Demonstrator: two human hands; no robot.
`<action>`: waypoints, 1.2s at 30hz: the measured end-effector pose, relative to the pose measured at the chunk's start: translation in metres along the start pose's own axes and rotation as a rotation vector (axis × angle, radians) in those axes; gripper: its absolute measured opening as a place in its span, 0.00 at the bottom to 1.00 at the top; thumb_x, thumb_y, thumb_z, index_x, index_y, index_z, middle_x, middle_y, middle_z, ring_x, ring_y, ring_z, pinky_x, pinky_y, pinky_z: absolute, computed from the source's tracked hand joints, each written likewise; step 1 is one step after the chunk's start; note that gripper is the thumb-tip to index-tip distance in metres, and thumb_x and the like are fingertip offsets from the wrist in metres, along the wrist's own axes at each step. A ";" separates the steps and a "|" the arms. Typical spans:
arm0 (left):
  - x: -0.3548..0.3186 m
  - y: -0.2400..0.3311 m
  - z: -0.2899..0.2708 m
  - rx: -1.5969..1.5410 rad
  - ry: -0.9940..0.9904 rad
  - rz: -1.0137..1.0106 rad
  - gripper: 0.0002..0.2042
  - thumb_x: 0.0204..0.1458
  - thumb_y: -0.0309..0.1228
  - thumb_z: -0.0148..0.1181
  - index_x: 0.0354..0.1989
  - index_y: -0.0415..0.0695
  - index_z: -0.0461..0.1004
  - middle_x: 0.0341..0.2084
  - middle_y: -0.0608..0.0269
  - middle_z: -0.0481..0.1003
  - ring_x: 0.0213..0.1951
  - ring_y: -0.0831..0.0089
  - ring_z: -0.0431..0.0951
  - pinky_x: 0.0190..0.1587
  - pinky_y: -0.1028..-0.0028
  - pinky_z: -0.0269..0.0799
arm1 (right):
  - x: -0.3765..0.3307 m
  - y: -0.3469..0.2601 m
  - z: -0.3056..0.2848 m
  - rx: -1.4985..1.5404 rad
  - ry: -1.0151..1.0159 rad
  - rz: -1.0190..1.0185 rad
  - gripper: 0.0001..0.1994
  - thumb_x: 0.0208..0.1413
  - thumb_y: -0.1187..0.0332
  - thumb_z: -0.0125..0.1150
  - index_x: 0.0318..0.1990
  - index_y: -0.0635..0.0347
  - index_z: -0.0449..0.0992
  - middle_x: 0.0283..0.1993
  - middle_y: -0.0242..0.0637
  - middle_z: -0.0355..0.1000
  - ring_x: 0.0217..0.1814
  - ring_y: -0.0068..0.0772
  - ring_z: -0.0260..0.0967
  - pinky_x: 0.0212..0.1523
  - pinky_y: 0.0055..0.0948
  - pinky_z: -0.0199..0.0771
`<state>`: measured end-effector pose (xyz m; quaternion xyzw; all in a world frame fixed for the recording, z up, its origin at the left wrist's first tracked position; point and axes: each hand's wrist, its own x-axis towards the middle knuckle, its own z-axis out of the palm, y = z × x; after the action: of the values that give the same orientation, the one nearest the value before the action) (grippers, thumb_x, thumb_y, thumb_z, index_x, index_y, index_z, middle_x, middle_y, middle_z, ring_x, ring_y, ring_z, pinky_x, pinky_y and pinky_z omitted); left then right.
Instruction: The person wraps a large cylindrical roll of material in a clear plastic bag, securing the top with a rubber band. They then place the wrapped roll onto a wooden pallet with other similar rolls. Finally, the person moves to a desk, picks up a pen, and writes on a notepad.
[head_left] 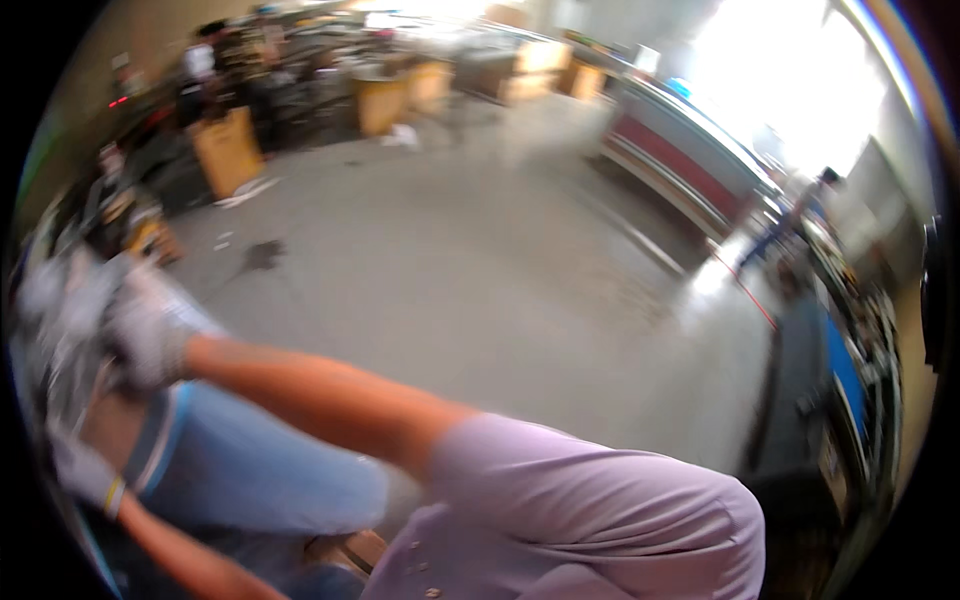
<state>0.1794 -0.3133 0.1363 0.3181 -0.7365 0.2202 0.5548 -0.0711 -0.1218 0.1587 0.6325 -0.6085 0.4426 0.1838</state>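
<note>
Both my hands reach to the far left, in pale knitted gloves and blurred by motion. My right hand point(148, 330) is the farther one, against a crumpled, shiny sheet of clear plastic point(68, 310). Nearer to me and lower, my left hand point(85, 468), with a yellow band at the glove's cuff, is at the plastic's lower end. Smear hides the fingers of both hands, so their grip does not show. Beneath my right forearm lies a light blue, rounded, cloth-like shape point(270, 465). Beside it runs a flat brown surface point(118, 432) with a pale, blue-edged border.
Grey floor point(430, 270) spreads ahead, with a dark stain point(264, 254). Cardboard boxes point(228, 150) and cluttered benches line the back left. A long grey and red counter point(680, 150) stands at the back right. One person point(800, 215) is at the far right, beside a dark bench point(800, 385).
</note>
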 end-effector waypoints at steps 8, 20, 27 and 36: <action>0.023 0.080 -0.042 -0.471 0.009 -0.256 0.14 0.65 0.31 0.49 0.45 0.31 0.77 0.41 0.45 0.80 0.42 0.56 0.81 0.46 0.66 0.74 | 0.003 -0.011 -0.016 0.174 0.031 -0.150 0.21 0.47 0.46 0.65 0.27 0.57 0.75 0.35 0.43 0.71 0.43 0.52 0.65 0.52 0.46 0.59; 0.024 0.072 -0.051 -0.385 0.077 -0.203 0.14 0.63 0.31 0.51 0.33 0.31 0.76 0.29 0.42 0.76 0.32 0.47 0.77 0.35 0.60 0.71 | 0.005 -0.022 -0.017 0.147 0.055 -0.202 0.19 0.48 0.49 0.66 0.28 0.56 0.75 0.32 0.41 0.70 0.42 0.50 0.65 0.49 0.45 0.61; 0.025 0.073 -0.053 -0.427 0.074 -0.207 0.14 0.63 0.31 0.51 0.34 0.31 0.76 0.29 0.42 0.77 0.32 0.49 0.78 0.36 0.61 0.71 | 0.006 -0.019 -0.012 0.139 0.041 -0.187 0.21 0.48 0.45 0.64 0.27 0.55 0.74 0.34 0.39 0.72 0.44 0.48 0.67 0.53 0.46 0.59; 0.019 0.066 -0.045 -0.439 0.049 -0.271 0.15 0.64 0.32 0.52 0.39 0.29 0.77 0.34 0.43 0.79 0.36 0.52 0.81 0.40 0.63 0.74 | 0.003 -0.017 -0.012 0.166 0.054 -0.185 0.21 0.49 0.46 0.64 0.27 0.56 0.73 0.31 0.39 0.69 0.43 0.50 0.64 0.50 0.45 0.60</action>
<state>0.1594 -0.2409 0.1697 0.2803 -0.7037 -0.0136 0.6527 -0.0595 -0.1108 0.1728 0.6867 -0.5035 0.4897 0.1871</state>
